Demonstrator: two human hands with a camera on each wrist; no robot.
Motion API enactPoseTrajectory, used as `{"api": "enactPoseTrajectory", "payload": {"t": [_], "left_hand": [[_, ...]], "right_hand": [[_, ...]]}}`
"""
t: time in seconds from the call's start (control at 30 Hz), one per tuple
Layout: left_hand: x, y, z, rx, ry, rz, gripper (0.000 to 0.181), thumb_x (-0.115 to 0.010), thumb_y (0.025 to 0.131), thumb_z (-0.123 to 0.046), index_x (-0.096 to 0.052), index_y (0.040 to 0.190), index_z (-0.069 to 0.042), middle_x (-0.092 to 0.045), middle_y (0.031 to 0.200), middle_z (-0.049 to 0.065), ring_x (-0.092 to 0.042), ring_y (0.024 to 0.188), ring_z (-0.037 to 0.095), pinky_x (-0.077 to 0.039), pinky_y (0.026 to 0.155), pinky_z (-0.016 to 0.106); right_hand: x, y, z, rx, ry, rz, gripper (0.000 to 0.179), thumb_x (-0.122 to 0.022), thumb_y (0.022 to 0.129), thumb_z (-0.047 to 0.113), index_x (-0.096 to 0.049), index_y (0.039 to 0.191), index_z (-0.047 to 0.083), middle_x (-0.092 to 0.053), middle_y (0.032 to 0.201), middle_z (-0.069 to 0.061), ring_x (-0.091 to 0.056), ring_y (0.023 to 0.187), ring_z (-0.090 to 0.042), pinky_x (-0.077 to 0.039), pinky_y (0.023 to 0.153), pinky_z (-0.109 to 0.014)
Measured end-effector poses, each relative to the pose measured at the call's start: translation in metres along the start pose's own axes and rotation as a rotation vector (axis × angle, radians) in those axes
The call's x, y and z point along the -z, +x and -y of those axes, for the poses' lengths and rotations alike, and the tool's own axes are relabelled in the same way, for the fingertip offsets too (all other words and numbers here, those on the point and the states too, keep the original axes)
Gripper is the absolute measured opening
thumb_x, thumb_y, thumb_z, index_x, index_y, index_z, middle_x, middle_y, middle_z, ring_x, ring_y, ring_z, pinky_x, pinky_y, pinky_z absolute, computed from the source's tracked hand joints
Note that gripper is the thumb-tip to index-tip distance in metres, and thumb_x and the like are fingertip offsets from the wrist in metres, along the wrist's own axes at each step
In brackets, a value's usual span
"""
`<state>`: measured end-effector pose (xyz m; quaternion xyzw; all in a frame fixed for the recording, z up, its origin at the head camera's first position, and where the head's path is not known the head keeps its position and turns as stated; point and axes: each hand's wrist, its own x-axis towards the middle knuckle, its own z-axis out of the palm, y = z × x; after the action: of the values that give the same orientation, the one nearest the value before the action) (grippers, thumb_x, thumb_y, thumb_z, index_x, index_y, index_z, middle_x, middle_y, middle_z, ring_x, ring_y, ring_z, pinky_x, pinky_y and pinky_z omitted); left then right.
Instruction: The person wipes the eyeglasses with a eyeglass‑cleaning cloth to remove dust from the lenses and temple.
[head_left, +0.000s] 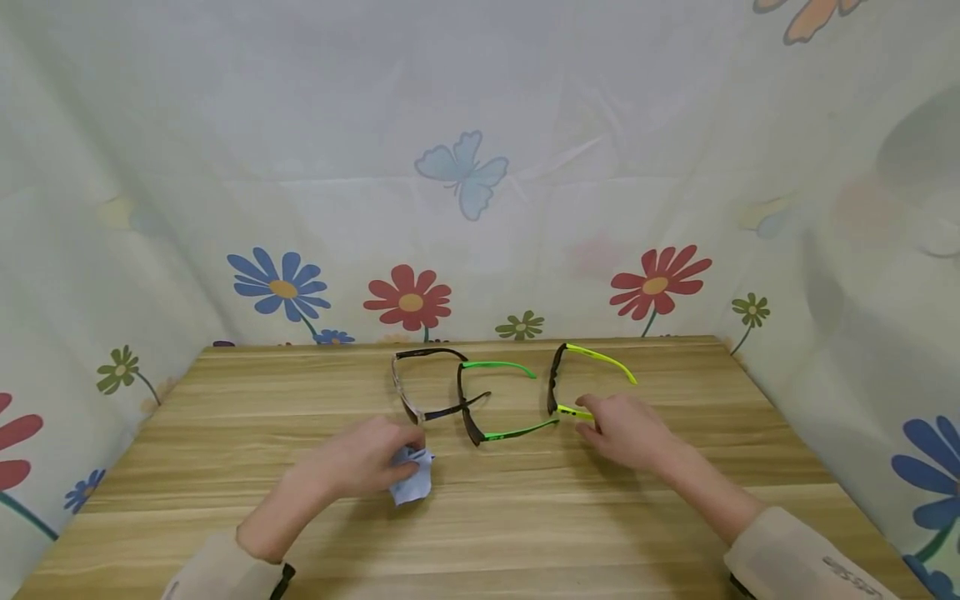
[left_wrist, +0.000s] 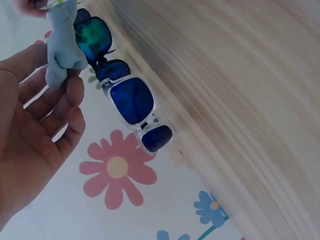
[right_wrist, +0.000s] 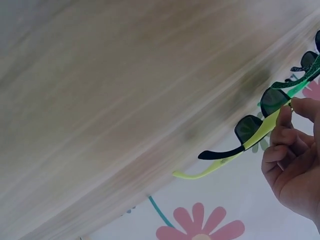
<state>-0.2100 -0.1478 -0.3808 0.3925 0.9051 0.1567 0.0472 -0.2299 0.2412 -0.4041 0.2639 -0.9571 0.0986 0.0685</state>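
My left hand [head_left: 363, 458] holds a folded light blue cloth [head_left: 414, 485] just above the table; in the left wrist view the cloth [left_wrist: 65, 47] sits between thumb and fingers. My right hand [head_left: 626, 433] pinches the near yellow temple of the black-framed sunglasses [head_left: 553, 383]. The right wrist view shows thumb and forefinger on that yellow temple [right_wrist: 262, 131]. Between the hands lie sunglasses with green temples [head_left: 510, 434]. Left of them are clear-framed sunglasses with black temples [head_left: 431, 352], their lenses blue in the left wrist view. One black temple overlaps the green pair.
All three pairs stand unfolded on a wood-grain table [head_left: 495, 533], temples pointing right. Behind the table's far edge hangs a pale curtain [head_left: 337, 192] printed with flowers and a butterfly; it also runs along both sides.
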Motion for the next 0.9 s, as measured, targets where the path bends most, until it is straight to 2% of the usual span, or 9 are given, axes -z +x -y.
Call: {"api": "enactPoseTrajectory", "payload": {"t": [0.27, 0.57, 0.8, 0.9], "left_hand": [[0.002, 0.001, -0.007, -0.033, 0.032, -0.015, 0.013, -0.078, 0.093, -0.017, -0.069, 0.101, -0.013, -0.069, 0.097, -0.003, -0.058, 0.076, 0.004, -0.05, 0.065, 0.022], [0.003, 0.004, -0.011, -0.038, 0.034, -0.013, 0.013, -0.079, 0.093, -0.019, -0.069, 0.101, -0.015, -0.071, 0.098, -0.004, -0.06, 0.078, 0.008, -0.049, 0.065, 0.022], [0.002, 0.005, -0.01, -0.043, 0.043, -0.005, 0.014, -0.079, 0.092, -0.019, -0.069, 0.101, -0.014, -0.071, 0.097, -0.004, -0.059, 0.076, 0.006, -0.049, 0.063, 0.021], [0.001, 0.005, -0.009, -0.043, 0.04, 0.004, 0.013, -0.079, 0.092, -0.018, -0.07, 0.101, -0.014, -0.071, 0.096, -0.005, -0.06, 0.076, 0.006, -0.049, 0.063, 0.021]], "right_hand": [[-0.007, 0.006, 0.006, 0.025, -0.039, 0.006, 0.034, -0.074, 0.094, 0.016, -0.066, 0.12, -0.005, -0.051, 0.061, 0.007, -0.048, 0.054, -0.007, -0.045, 0.051, -0.032], [-0.011, 0.012, 0.01, 0.008, -0.003, 0.019, 0.012, -0.073, 0.096, 0.013, -0.066, 0.097, 0.004, -0.049, 0.062, 0.006, -0.044, 0.055, -0.009, -0.04, 0.05, -0.031], [-0.013, 0.013, 0.009, 0.008, 0.001, -0.003, 0.019, -0.074, 0.095, 0.012, -0.061, 0.081, 0.011, -0.047, 0.062, 0.006, -0.042, 0.056, -0.009, -0.038, 0.051, -0.03], [-0.014, 0.013, 0.009, 0.023, 0.003, -0.024, 0.02, -0.076, 0.094, 0.012, -0.062, 0.08, 0.01, -0.048, 0.062, 0.007, -0.042, 0.055, -0.009, -0.038, 0.051, -0.03]]}}
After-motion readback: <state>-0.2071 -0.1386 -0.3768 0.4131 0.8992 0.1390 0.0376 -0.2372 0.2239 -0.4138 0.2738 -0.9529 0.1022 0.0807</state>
